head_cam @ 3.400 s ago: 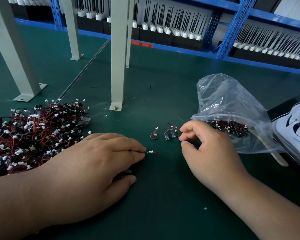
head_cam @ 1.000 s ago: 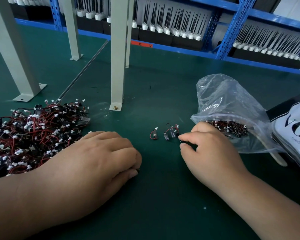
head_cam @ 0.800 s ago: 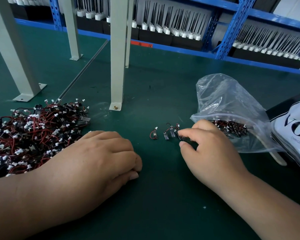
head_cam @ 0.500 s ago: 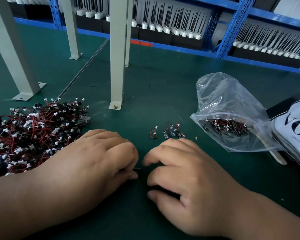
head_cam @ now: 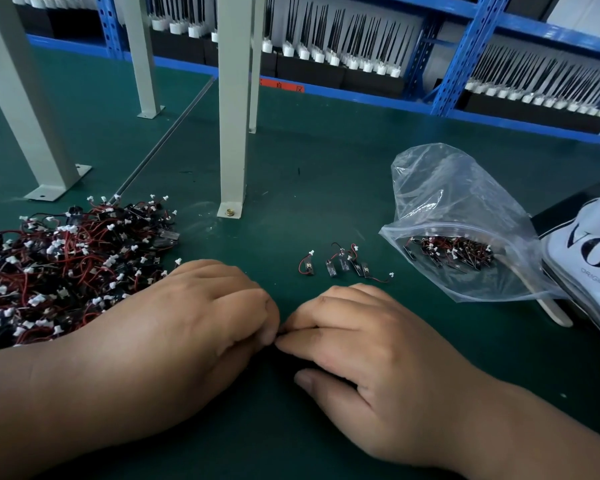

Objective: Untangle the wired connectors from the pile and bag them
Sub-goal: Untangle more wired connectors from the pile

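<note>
A tangled pile of red-and-black wired connectors (head_cam: 66, 265) with white plugs lies at the left of the green mat. My left hand (head_cam: 194, 323) rests beside it with its fingers curled under, and a thin dark wire end shows at its fingertips. My right hand (head_cam: 368, 348) lies flat-ish on the mat, its fingertips touching those of the left and its thumb held apart. Several separated connectors (head_cam: 343, 265) lie in a short row beyond the hands. A clear zip bag (head_cam: 447, 202) at the right lies open toward me with bagged connectors (head_cam: 451, 252) inside.
A grey metal post (head_cam: 234, 133) is bolted to the mat behind the row, with more posts at the left. A white printed bag (head_cam: 589, 258) and a pale wooden stick (head_cam: 551, 310) lie at the right edge. Blue shelving (head_cam: 465, 57) with black parts runs along the back.
My right hand left the row of separated connectors by the bag and came back to meet my left hand's fingertips. One more connector lies at the row's right end. The left hand barely moved.
</note>
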### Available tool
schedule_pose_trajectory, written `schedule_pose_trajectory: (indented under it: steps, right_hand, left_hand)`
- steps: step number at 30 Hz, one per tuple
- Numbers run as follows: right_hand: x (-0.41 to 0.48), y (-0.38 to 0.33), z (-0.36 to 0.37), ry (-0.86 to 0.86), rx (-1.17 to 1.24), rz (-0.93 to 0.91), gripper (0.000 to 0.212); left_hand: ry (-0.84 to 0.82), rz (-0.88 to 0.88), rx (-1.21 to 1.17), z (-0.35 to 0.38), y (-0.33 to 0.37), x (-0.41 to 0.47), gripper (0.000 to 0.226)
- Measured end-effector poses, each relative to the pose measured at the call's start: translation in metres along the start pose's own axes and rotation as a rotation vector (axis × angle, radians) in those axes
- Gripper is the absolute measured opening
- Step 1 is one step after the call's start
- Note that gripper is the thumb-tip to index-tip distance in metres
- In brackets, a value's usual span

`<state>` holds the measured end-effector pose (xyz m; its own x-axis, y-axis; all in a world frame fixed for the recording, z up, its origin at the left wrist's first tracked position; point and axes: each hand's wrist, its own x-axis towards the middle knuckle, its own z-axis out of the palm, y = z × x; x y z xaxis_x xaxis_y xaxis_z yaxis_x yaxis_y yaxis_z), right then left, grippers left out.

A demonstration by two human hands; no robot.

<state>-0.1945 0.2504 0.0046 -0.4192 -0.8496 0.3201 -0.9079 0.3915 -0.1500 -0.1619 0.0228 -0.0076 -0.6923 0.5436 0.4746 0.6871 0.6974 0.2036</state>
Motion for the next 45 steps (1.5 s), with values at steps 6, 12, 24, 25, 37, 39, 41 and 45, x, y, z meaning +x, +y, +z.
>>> schedule_pose_trajectory:
  steps: [6, 12, 24, 25, 37, 39, 41, 45]
  right_hand:
    - [0.0, 0.004, 0.002, 0.021, 0.017, 0.004, 0.025]
    - [0.001, 0.004, 0.002, 0.036, 0.035, 0.005, 0.022]
    - [-0.001, 0.024, 0.004, 0.153, -0.234, 0.326, 0.021]
    - [-0.001, 0.023, 0.004, 0.122, -0.237, 0.351, 0.024]
    - [0.002, 0.02, 0.001, -0.012, -0.225, 0.331, 0.039]
    - [0.002, 0.019, 0.001, -0.004, -0.226, 0.288, 0.035]
    - [0.001, 0.019, 0.002, 0.004, -0.226, 0.256, 0.03]
    - [0.001, 0.02, 0.003, 0.02, -0.218, 0.235, 0.027]
  left_hand:
    - [0.016, -0.013, 0.018, 0.0, 0.002, 0.0, 0.013]
    - [-0.017, -0.072, 0.067, 0.0, 0.003, 0.0, 0.007]
    - [0.003, -0.204, 0.153, -0.003, 0.004, -0.004, 0.021]
    - [-0.017, -0.204, 0.166, -0.004, 0.005, -0.003, 0.02]
    - [-0.097, -0.264, 0.213, -0.004, 0.006, -0.003, 0.03]
    - [-0.114, -0.269, 0.22, -0.003, 0.007, -0.003, 0.031]
    - [-0.123, -0.264, 0.22, -0.004, 0.007, -0.003, 0.03]
    - [-0.148, -0.247, 0.193, -0.003, 0.006, -0.004, 0.028]
